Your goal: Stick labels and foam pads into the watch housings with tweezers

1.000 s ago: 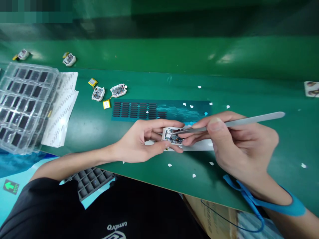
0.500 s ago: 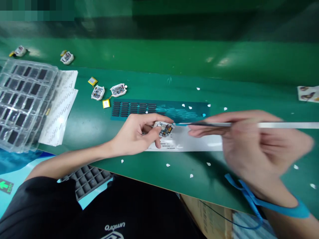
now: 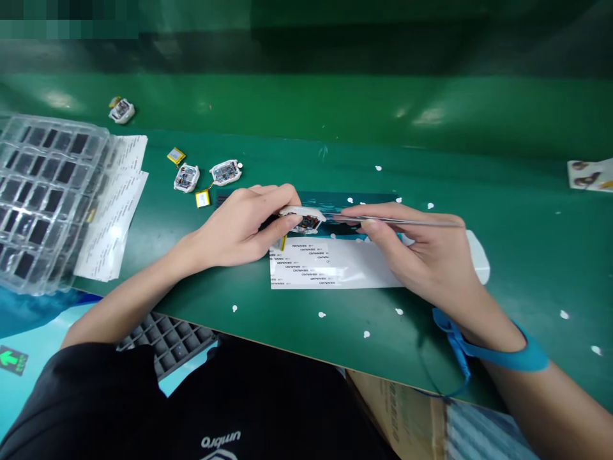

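My left hand [image 3: 253,223] is closed on a small white device housing [image 3: 306,217] with a circuit board inside, tilted on its side. A yellow battery [image 3: 282,243] hangs below it, partly hidden by my fingers. Pinched in my right hand [image 3: 421,246] is a pair of thin metal tweezers [image 3: 397,221], whose tips meet the housing's right end. Whether the tips grip anything is too small to tell. Below the hands lies a white printed adhesive sheet [image 3: 306,265]. Behind them is a dark teal sheet [image 3: 373,201] with strips, partly covered by my left hand.
Open housings [image 3: 226,172] with circuit boards and yellow batteries [image 3: 203,199] lie at the left back. Clear trays [image 3: 52,185] stand on the left beside printed sheets [image 3: 112,233]. Small white round stickers [image 3: 322,314] dot the green table. A blue wrist strap [image 3: 507,354] circles my right wrist.
My right hand has moved left, bringing the tweezers to the housing. My left hand has tilted the housing up and shifted it slightly away from me, uncovering more of the printed sheet.
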`<state>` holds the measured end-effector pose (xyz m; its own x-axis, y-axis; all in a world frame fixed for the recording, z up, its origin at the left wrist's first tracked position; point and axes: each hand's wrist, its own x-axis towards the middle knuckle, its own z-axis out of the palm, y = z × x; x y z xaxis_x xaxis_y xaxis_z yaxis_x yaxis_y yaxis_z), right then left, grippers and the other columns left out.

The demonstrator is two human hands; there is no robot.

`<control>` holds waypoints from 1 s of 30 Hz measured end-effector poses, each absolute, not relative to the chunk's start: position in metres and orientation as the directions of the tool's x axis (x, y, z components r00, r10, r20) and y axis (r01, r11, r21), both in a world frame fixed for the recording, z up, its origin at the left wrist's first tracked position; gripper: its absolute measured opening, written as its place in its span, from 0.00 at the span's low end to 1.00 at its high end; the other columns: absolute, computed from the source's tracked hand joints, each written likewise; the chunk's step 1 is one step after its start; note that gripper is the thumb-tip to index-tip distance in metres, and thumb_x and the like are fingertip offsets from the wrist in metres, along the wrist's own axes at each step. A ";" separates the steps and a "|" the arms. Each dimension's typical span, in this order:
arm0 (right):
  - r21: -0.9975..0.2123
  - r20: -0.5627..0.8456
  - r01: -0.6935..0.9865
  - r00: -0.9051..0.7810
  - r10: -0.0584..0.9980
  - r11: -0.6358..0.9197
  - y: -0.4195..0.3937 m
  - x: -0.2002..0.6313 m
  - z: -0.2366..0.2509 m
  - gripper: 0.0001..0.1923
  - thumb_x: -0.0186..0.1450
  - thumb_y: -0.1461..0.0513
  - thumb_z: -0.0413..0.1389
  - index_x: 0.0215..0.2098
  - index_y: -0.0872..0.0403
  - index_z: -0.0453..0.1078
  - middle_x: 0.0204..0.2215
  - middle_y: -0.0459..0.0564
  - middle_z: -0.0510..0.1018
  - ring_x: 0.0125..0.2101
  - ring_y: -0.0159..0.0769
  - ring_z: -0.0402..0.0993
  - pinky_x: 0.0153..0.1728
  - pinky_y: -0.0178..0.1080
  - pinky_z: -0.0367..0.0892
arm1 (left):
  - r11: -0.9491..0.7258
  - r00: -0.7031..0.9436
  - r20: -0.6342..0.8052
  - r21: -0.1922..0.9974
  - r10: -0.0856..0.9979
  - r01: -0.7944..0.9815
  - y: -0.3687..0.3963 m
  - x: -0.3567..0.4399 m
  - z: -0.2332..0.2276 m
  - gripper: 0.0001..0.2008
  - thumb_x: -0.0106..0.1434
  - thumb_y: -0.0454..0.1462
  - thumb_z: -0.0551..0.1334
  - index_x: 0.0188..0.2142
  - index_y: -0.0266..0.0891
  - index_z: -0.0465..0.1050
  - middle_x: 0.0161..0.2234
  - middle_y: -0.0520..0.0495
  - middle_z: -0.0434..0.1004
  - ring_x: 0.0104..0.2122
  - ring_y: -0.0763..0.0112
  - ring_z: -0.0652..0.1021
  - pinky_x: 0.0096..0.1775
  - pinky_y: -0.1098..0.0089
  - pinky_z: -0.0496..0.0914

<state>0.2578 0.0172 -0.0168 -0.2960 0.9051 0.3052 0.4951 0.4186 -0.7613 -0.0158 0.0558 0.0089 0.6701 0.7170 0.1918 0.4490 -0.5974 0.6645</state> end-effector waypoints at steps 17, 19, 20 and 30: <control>-0.575 0.495 0.519 -0.394 0.775 0.632 0.020 0.240 -0.024 0.16 0.72 0.66 0.61 0.51 0.39 0.81 0.41 0.40 0.87 0.37 0.42 0.86 0.34 0.47 0.83 | -0.730 0.755 0.181 0.469 0.630 0.497 0.047 -0.005 -0.019 0.16 0.80 0.40 0.47 0.49 0.37 0.72 0.41 0.41 0.81 0.44 0.59 0.79 0.45 0.60 0.72; -0.484 0.553 0.544 -0.418 0.721 0.686 0.020 0.240 -0.022 0.19 0.72 0.69 0.60 0.54 0.40 0.80 0.43 0.41 0.86 0.37 0.42 0.86 0.34 0.46 0.83 | -0.747 0.753 0.201 0.430 0.627 0.507 0.046 -0.005 -0.021 0.16 0.79 0.40 0.48 0.49 0.36 0.72 0.42 0.41 0.81 0.44 0.58 0.80 0.45 0.60 0.72; -0.424 0.584 0.566 -0.426 0.691 0.707 0.021 0.242 -0.020 0.21 0.71 0.70 0.60 0.56 0.41 0.78 0.45 0.42 0.86 0.38 0.42 0.86 0.35 0.45 0.83 | -0.759 0.755 0.211 0.405 0.620 0.510 0.047 -0.005 -0.022 0.16 0.79 0.39 0.48 0.50 0.36 0.73 0.42 0.41 0.81 0.45 0.58 0.80 0.45 0.60 0.72; -0.309 0.642 0.648 -0.398 0.655 0.696 0.002 0.254 0.000 0.39 0.67 0.75 0.63 0.69 0.38 0.67 0.52 0.42 0.83 0.44 0.43 0.86 0.40 0.44 0.82 | -0.607 0.555 0.460 0.788 0.693 0.105 0.040 -0.009 0.006 0.10 0.77 0.40 0.54 0.50 0.45 0.73 0.44 0.45 0.85 0.41 0.64 0.83 0.43 0.62 0.75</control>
